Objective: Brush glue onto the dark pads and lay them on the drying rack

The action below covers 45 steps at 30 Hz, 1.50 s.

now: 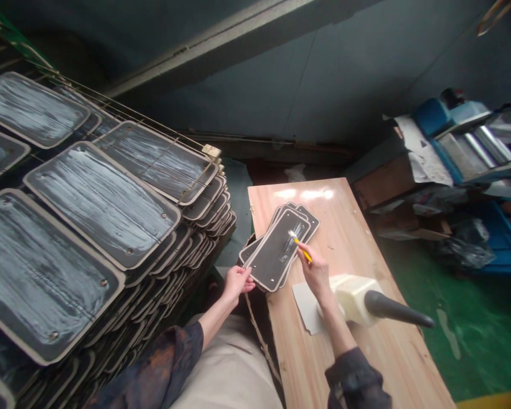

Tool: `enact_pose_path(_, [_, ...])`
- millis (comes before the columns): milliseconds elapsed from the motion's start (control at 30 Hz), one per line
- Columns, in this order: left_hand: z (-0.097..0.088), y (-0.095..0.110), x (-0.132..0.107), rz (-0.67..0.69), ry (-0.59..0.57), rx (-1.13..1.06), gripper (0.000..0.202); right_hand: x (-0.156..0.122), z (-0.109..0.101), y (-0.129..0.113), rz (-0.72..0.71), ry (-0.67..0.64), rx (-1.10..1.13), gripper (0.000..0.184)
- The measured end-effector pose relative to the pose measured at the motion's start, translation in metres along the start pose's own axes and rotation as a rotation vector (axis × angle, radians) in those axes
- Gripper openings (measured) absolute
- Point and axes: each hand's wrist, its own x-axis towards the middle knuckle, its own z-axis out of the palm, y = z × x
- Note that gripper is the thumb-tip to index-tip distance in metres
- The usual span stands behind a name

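A small stack of dark rectangular plates with pale rims lies at an angle on the wooden table, and the top plate [272,253] carries a few whitish streaks near its right side. My left hand [239,280] pinches that plate's lower left edge. In my right hand [314,269] is a brush [303,250] with a yellow handle, its pale bristles touching the plate's streaked area. Right beside my right forearm, a cream plastic bottle [355,295] with a long dark nozzle lies on its side, partly over a white sheet [305,307].
Tall wire-rack layers of similar plates [104,199], smeared with white streaks, fill the left side. The wooden table [392,352] reaches toward me. At right stand a blue machine with metal rollers [488,145], a cardboard box [378,193] and a blue crate [500,238] on green floor.
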Motion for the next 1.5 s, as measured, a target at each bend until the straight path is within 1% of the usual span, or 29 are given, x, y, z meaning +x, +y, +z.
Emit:
enact_pose_path(67, [-0.001, 0.0, 0.0, 0.005, -0.006, 0.019, 0.022, 0.025, 0.006, 0.016, -0.052, 0.051, -0.072, 0.034])
enact_pose_path(100, [-0.001, -0.001, 0.0, 0.005, -0.008, 0.025, 0.021, 0.031, 0.01, 0.022, -0.066, 0.054, -0.112, 0.034])
enact_pose_path(167, [-0.001, -0.002, 0.001, 0.006, -0.013, 0.031, 0.021, 0.029, 0.018, 0.027, -0.084, 0.024, -0.176, 0.033])
enact_pose_path(200, [-0.001, -0.002, 0.001, 0.005, -0.014, 0.03, 0.021, 0.021, 0.022, 0.025, -0.092, 0.002, -0.192, 0.032])
enact_pose_path(267, [0.0, -0.003, 0.002, 0.0, -0.017, 0.024, 0.021, -0.006, 0.028, 0.014, -0.125, -0.037, -0.194, 0.03])
enact_pose_path(400, [-0.001, -0.004, 0.003, -0.01, -0.027, 0.018, 0.02, -0.073, 0.032, -0.024, -0.177, -0.122, -0.12, 0.026])
enact_pose_path(467, [-0.002, -0.005, 0.003, -0.004, -0.036, 0.024, 0.02, -0.096, 0.03, -0.04, -0.149, -0.195, -0.041, 0.025])
enact_pose_path(533, [-0.003, -0.005, 0.004, 0.011, -0.042, 0.038, 0.021, -0.106, 0.025, -0.051, -0.074, -0.287, 0.075, 0.024])
enact_pose_path(600, [-0.004, -0.006, 0.005, 0.04, -0.041, 0.058, 0.021, -0.103, 0.019, -0.054, 0.035, -0.363, 0.2, 0.023])
enact_pose_path(667, [-0.004, -0.008, 0.007, 0.078, -0.032, 0.08, 0.02, -0.088, 0.014, -0.048, 0.154, -0.395, 0.324, 0.025])
enact_pose_path(733, [-0.004, -0.009, 0.009, 0.11, -0.021, 0.103, 0.021, -0.064, 0.012, -0.033, 0.244, -0.36, 0.426, 0.029])
enact_pose_path(800, [-0.004, -0.01, 0.011, 0.13, -0.017, 0.121, 0.021, -0.037, 0.014, -0.011, 0.286, -0.283, 0.491, 0.033])
enact_pose_path(900, [-0.005, -0.009, 0.012, 0.145, -0.023, 0.133, 0.022, 0.003, 0.018, 0.02, 0.267, -0.119, 0.462, 0.037])
enact_pose_path(967, [-0.004, -0.007, 0.012, 0.143, -0.027, 0.13, 0.021, 0.026, 0.018, 0.033, 0.23, -0.002, 0.377, 0.038])
enact_pose_path(1067, [-0.004, -0.004, 0.01, 0.125, -0.026, 0.12, 0.021, 0.052, 0.015, 0.035, 0.133, 0.097, 0.215, 0.036])
enact_pose_path(1167, [-0.004, -0.002, 0.008, 0.105, -0.026, 0.109, 0.02, 0.068, 0.016, 0.028, 0.011, 0.122, 0.067, 0.034])
enact_pose_path(1233, [-0.003, -0.002, 0.008, 0.091, -0.028, 0.1, 0.019, 0.072, 0.022, 0.024, -0.037, 0.102, -0.03, 0.034])
enact_pose_path(1300, [-0.003, -0.002, 0.009, 0.076, -0.03, 0.088, 0.019, 0.065, 0.032, 0.02, -0.073, 0.039, -0.085, 0.034])
enact_pose_path(1400, [-0.002, -0.002, 0.01, 0.057, -0.032, 0.068, 0.02, 0.032, 0.042, 0.008, -0.131, -0.087, -0.076, 0.031])
enact_pose_path(1500, [-0.002, 0.0, 0.008, 0.047, -0.035, 0.05, 0.02, -0.011, 0.037, -0.012, -0.131, -0.236, 0.015, 0.027])
